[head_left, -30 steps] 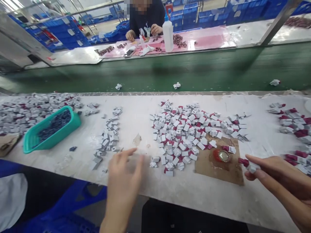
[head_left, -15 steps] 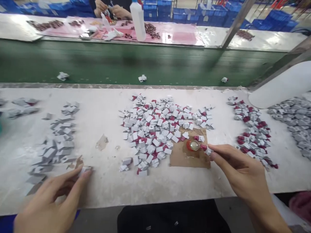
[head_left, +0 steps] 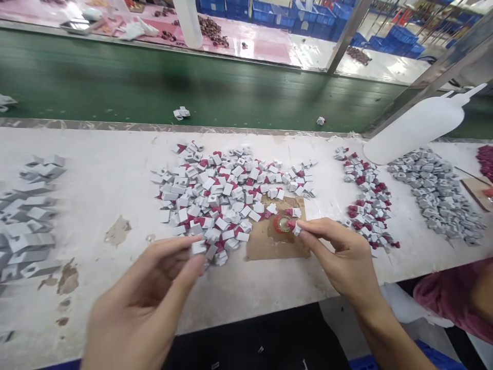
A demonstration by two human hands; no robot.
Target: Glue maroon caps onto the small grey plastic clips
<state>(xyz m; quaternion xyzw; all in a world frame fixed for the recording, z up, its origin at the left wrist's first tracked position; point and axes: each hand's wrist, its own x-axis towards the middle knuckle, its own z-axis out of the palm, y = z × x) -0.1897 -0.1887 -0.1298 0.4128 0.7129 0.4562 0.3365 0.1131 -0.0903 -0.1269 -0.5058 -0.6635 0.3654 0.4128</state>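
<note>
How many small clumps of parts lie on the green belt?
3: left clump at the picture's edge, middle clump, and right clump, left of the white bottle, which may hide more.

Block (head_left: 197, 248) in left hand (head_left: 140, 295): plain pale grey. Piece (head_left: 296, 230) in right hand (head_left: 344, 259): pale grey, maroon end. Central pile (head_left: 213, 199): pale grey flecked maroon; likewise strip (head_left: 364, 182) at 3 o'clock. Blocks (head_left: 31, 226) at 9 o'clock: plain grey. Cardboard (head_left: 265, 250) at 5 o'clock: brown. Bench (head_left: 103, 169): off-white, brown-stained. Belt (head_left: 239, 92) at 12 o'clock: green. Bottle (head_left: 416, 126) at 2 o'clock: white.
</note>
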